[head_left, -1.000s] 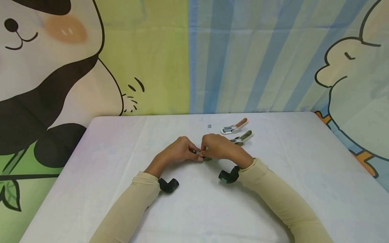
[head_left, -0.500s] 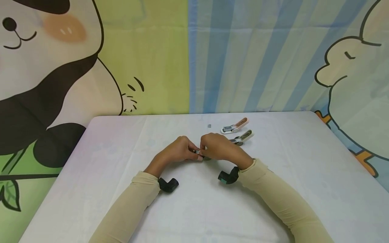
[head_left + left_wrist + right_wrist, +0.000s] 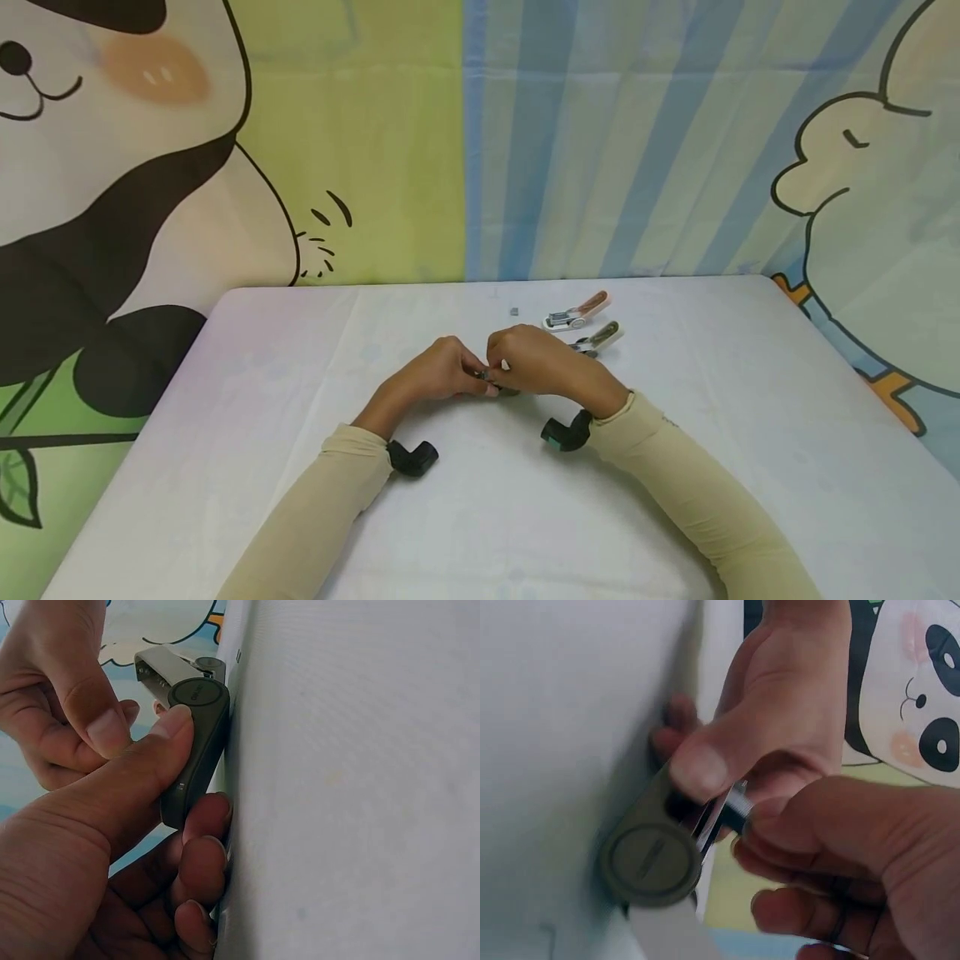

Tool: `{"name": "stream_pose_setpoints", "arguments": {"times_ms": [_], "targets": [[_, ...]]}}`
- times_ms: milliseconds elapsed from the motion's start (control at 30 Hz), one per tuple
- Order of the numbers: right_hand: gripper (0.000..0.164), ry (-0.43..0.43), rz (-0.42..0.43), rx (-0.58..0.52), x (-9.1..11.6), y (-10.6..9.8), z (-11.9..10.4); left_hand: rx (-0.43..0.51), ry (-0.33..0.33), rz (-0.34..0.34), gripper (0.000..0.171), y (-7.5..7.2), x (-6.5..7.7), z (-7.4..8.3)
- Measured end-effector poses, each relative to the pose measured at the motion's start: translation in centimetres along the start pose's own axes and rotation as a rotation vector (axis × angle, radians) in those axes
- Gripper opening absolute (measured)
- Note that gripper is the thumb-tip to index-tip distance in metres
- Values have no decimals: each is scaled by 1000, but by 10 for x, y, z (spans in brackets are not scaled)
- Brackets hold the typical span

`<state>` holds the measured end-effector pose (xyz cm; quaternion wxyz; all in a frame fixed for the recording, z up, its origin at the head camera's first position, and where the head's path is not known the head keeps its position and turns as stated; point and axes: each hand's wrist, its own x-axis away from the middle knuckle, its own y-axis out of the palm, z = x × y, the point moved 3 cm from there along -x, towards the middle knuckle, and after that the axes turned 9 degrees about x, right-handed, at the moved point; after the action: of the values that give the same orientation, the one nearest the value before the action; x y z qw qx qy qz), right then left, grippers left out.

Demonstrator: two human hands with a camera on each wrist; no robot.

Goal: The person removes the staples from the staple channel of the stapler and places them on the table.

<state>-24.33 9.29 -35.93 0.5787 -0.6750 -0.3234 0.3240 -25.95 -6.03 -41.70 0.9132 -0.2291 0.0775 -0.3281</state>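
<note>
My left hand [image 3: 442, 369] grips a dark green and cream stapler [image 3: 202, 742] close over the table, thumb on its side near the round pivot. The stapler's cream arm [image 3: 169, 666] is swung open. Thumb and fingers of my right hand [image 3: 528, 358] pinch a small grey strip of staples [image 3: 737, 810] right at the stapler's metal channel [image 3: 711, 825]. In the head view the hands meet and cover most of the stapler.
Beyond my right hand lie an opened green and cream stapler [image 3: 602, 336] and an opened orange and white one [image 3: 577, 312]. A small grey staple strip [image 3: 513, 312] lies left of them on the white table [image 3: 480, 517]. A printed curtain [image 3: 585, 133] hangs behind.
My right hand has shifted slightly left, closer over my left fingers and the stapler. The left hand keeps its grip on the stapler.
</note>
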Motion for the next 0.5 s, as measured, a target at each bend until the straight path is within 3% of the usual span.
{"name": "stream_pose_setpoints", "arguments": {"times_ms": [233, 500], "targets": [[9, -76, 109, -161, 13, -6, 16, 1, -11, -6, 7, 0, 0, 0], [8, -23, 226, -136, 41, -9, 33, 30, -30, -4, 18, 0, 1, -3]]}}
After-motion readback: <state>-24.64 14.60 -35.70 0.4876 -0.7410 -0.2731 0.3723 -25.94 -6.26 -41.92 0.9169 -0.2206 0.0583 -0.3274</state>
